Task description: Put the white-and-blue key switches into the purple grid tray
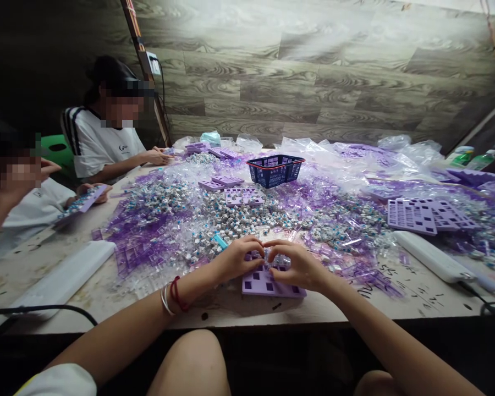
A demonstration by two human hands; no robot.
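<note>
In front of me at the table's edge lies a purple plate with square holes point(254, 287). Over its upper left part my left hand point(241, 257) bends down, thumb and fingers drawn together around something too small to make out. My right hand point(303, 268) curls over the plate's right side, its fingertips almost meeting those of the left. Small clear and whitish pieces point(284, 260) show under the right fingers. Just beyond, a heap of small white pieces with blue parts point(239, 220) covers the table, and a light blue strip point(220, 241) lies beside my left hand.
A dark blue basket point(274, 171) stands at mid-table. More purple plates point(412, 215) lie right. White bar-shaped devices point(435, 256) with cables flank me. Clear bags point(309, 147) and bottles point(482, 159) sit at the back. A co-worker point(103, 132) and another person sit left.
</note>
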